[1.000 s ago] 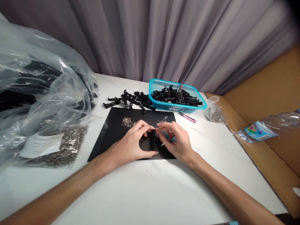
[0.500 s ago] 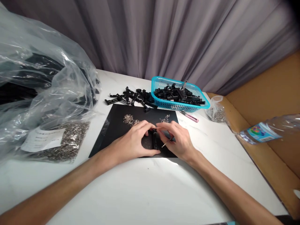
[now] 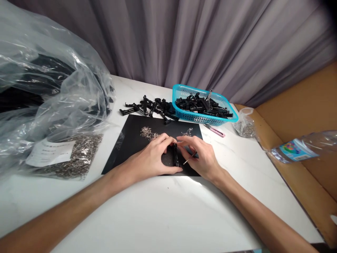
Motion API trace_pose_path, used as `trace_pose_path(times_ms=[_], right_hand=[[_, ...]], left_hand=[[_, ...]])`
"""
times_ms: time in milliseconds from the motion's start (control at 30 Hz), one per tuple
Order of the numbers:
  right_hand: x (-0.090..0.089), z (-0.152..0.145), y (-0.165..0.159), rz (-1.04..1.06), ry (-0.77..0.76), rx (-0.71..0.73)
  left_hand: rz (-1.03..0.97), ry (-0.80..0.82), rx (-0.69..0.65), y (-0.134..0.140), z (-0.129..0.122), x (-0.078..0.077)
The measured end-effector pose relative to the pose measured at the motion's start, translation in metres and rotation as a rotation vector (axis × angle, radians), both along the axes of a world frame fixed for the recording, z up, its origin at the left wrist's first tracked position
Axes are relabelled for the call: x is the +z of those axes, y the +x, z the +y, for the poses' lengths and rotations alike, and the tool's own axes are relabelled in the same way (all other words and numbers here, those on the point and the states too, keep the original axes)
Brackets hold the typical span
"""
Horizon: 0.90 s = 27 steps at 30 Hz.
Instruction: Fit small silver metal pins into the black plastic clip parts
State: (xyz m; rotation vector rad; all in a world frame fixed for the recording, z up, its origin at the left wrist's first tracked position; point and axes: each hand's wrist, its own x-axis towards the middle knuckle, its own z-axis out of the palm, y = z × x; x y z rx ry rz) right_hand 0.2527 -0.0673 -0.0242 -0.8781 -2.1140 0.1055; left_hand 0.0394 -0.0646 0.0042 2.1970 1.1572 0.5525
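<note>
My left hand point(image 3: 155, 154) holds a slim black plastic part point(image 3: 176, 155) by its two ends, thumb at the near end and fingers at the far end. The part lies upright in view over a black mat point(image 3: 123, 144). My right hand point(image 3: 201, 154) is closed around a thin, light-coloured stick-like tool point(image 3: 187, 160), and its fingertips meet the part's far end. What lies between those fingertips is too small to make out. Small metal pins or screws point(image 3: 146, 132) form a pile on the mat, with a smaller scatter point(image 3: 188, 132) beyond my right hand.
A blue basket point(image 3: 205, 120) full of black parts stands at the back, beside loose black parts point(image 3: 158, 107). A pink-handled cutter point(image 3: 217, 131) and a small bag point(image 3: 246, 126) lie right. Large plastic bags point(image 3: 79, 84) and a labelled bag of metal pieces point(image 3: 81, 154) fill the left.
The whole view has shifted slightly, so things sit a little further right. Both hands keep nearly the same pose at the black part.
</note>
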Motion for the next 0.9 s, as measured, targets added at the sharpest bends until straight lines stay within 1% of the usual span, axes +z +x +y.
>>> trace_pose_path(times_ms=[133,200,333,433,600,767,900], right_hand=[[-0.001,0.000,-0.004,-0.064,0.087,-0.044],[0.000,-0.001,-0.006,-0.099,0.133,-0.043],[0.003,-0.002,-0.008,-0.215,0.182,-0.017],[0.003,-0.003,-0.007,-0.258,0.207,-0.049],[0.001,-0.003,-0.009,-0.192,0.194,-0.134],[0.000,-0.005,-0.014,-0.115,0.179,-0.179],[-0.001,-0.006,-0.015,-0.099,0.182,-0.283]], left_hand=[[-0.012,0.004,0.004,0.000,0.000,-0.001],[-0.017,0.006,0.001,0.001,0.000,-0.002],[-0.033,0.019,-0.020,0.001,0.001,-0.003],[-0.037,0.043,-0.023,0.001,0.002,-0.005],[-0.026,0.064,-0.016,0.001,0.004,-0.007],[-0.036,0.073,-0.019,0.001,0.005,-0.007],[-0.050,0.067,-0.006,0.001,0.005,-0.008]])
